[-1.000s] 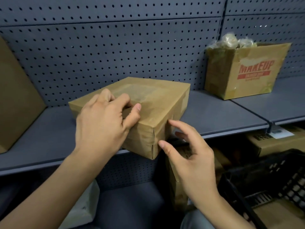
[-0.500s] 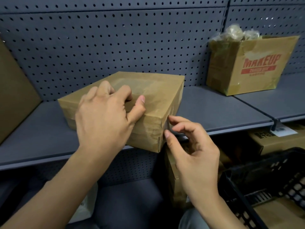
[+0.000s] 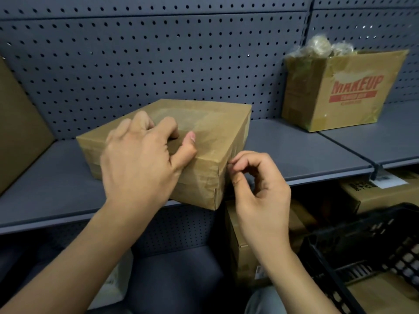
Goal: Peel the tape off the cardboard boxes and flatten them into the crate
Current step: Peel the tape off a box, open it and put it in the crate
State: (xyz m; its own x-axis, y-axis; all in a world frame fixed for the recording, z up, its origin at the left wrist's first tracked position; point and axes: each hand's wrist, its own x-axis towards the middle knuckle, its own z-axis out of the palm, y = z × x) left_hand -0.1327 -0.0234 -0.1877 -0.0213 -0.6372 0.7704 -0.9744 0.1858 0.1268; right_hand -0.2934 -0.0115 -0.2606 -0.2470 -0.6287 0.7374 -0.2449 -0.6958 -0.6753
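Box [image 3: 210, 123] lies flat on the shelf [image 3: 294, 150], turned diagonally. Its long axis runs from back left to front right, and 1 corner points at the person and overhangs the shelf edge. Left hand [image 3: 140, 159] clasps the top near edge, fingers bent. Right hand [image 3: 260, 186] has thumb and forefinger curled together against the right side. Whether they hold tape cannot be told. Crate [image 3: 362, 252] sits lower right.
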